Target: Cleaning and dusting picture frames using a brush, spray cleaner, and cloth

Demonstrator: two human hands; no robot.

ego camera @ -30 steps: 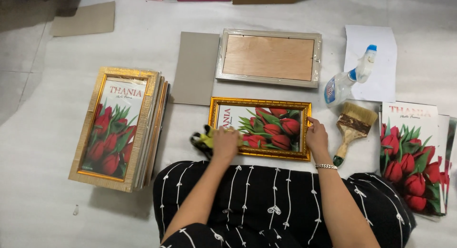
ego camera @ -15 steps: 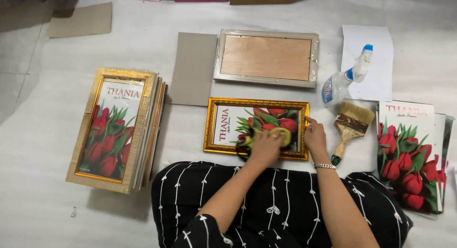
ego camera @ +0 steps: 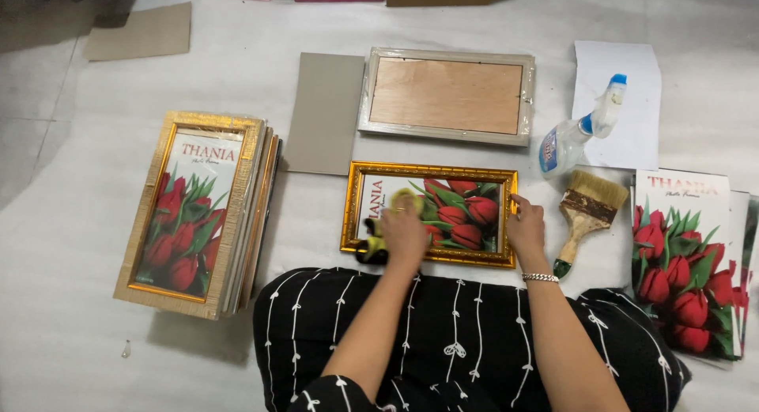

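A: Gold first, largest item: the stack of frames [ego camera: 194, 210] lies well off to my left, the top one already showing its tulip print. Entered as finished, by judgement only.

B: And the pale one above?

A: Silver frame [ego camera: 447, 96], face down, brown backing showing, overlapping a grey card [ego camera: 324, 111] on its left side. I judge it not yet dealt with. The pile of loose prints [ego camera: 692, 262] at my right also looks unused.

B: Item in hand?

A: Small gold frame [ego camera: 431, 213], flat on the floor just in front of my knees, tulip print inside. My left hand [ego camera: 403, 232] presses a yellow cloth [ego camera: 379, 238] onto the left part of the glass, fingers curled down over it. My right hand [ego camera: 526, 226] rests flat on the frame's right edge, fingers loosely spread, gripping nothing, only steadying.

B: Progress?

A: Wiping stage, by my reading; I cannot tell how much of the glass is clean.

B: Tools?

A: Brush [ego camera: 587, 214] just beside my right hand, untouched. Spray bottle [ego camera: 581, 127] lying on a white sheet [ego camera: 621, 103] beyond it.
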